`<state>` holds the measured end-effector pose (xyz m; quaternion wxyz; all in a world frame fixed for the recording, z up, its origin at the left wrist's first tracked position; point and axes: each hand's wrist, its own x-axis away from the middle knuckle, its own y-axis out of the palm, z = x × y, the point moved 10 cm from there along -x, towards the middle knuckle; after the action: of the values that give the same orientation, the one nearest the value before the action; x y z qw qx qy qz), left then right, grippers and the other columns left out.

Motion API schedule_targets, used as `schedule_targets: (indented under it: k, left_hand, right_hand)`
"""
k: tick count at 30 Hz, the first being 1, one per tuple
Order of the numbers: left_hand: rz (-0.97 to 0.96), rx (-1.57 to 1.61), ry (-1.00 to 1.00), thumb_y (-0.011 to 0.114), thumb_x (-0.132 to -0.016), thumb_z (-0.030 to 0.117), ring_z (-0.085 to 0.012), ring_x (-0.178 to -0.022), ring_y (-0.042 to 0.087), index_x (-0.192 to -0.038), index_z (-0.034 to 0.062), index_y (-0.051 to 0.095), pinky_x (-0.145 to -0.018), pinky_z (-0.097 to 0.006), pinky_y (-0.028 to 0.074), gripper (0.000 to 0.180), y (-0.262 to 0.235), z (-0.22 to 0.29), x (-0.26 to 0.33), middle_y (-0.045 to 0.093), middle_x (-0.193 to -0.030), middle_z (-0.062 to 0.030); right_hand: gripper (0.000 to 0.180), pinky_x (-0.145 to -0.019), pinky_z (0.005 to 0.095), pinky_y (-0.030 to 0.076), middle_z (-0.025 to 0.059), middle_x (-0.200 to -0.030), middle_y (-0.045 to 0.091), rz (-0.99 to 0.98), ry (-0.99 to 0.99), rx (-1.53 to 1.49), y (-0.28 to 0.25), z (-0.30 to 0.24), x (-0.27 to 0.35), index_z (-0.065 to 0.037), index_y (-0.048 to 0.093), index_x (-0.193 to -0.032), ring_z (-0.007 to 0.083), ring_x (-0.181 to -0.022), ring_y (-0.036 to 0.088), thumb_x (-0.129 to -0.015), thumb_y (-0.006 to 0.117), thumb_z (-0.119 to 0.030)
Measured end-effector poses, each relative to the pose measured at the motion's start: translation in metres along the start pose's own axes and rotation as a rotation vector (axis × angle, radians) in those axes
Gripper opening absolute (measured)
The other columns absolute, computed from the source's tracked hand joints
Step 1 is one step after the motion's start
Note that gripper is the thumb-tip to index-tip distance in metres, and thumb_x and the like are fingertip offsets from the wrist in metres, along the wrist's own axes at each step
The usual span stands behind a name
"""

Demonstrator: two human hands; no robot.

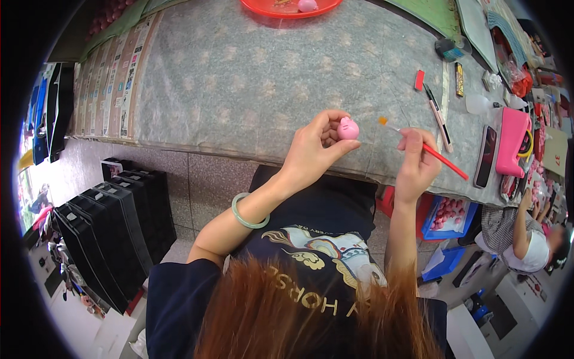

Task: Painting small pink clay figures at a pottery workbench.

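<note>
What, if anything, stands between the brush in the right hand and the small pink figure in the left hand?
Nothing visible: between the orange tip of the brush and the pink figure is an open gap.

Between my left hand's (317, 143) thumb and fingers I pinch a small pink figure (348, 131), rounded like a ball, with a little raised bump on its upper part and a couple of short dark marks below that. Its surface looks smooth and mostly one colour. In my right hand (417, 161) I hold a slim brush (439, 157) just right of the figure, not touching it. Its orange-tan bristles are nearest the figure, followed by a pale ferrule; its red handle slants away, rightward and nearer me.
</note>
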<state>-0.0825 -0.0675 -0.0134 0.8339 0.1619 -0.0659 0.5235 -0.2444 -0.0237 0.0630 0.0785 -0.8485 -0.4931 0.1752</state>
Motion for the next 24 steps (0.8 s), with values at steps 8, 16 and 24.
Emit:
schedule_targets:
  k: [8, 16, 24]
  left_hand:
    - [0.011, 0.019, 0.034, 0.064, -0.076, 0.003, -0.0092, -0.086, 0.054, -0.113, 0.0004, 0.046, -0.076, -0.022, 0.045, 0.041, -0.005, 0.004, 0.003, 0.056, -0.098, -0.0066]
    - [-0.093, 0.184, 0.077, 0.058, -0.078, 0.000, -0.0116, -0.098, 0.052, -0.117, 0.0011, 0.045, -0.088, -0.026, 0.042, 0.041, 0.007, 0.026, 0.012, 0.053, -0.105, -0.0062]
    - [-0.071, 0.179, 0.063, 0.059, -0.078, -0.002, -0.0148, -0.098, 0.054, -0.115, 0.0009, 0.045, -0.086, -0.026, 0.043, 0.040, 0.006, 0.033, 0.019, 0.052, -0.111, -0.0088]
  right_hand:
    - [0.027, -0.079, 0.0276, 0.042, 0.0120, -0.095, 0.061, 0.068, -0.055, 0.170, -0.014, 0.005, -0.001, 0.003, 0.054, -0.106, 0.0161, -0.087, 0.056, -0.092, 0.042, -0.017]
    - [0.025, -0.076, 0.0270, 0.043, 0.0098, -0.090, 0.061, -0.016, 0.085, 0.062, -0.011, 0.000, 0.000, 0.001, 0.052, -0.109, 0.0134, -0.081, 0.055, -0.091, 0.041, -0.014]
    - [0.026, -0.080, 0.0284, 0.043, 0.0112, -0.092, 0.059, -0.193, 0.140, -0.107, 0.027, -0.011, 0.019, 0.002, 0.050, -0.111, 0.0172, -0.088, 0.056, -0.086, 0.049, -0.004]
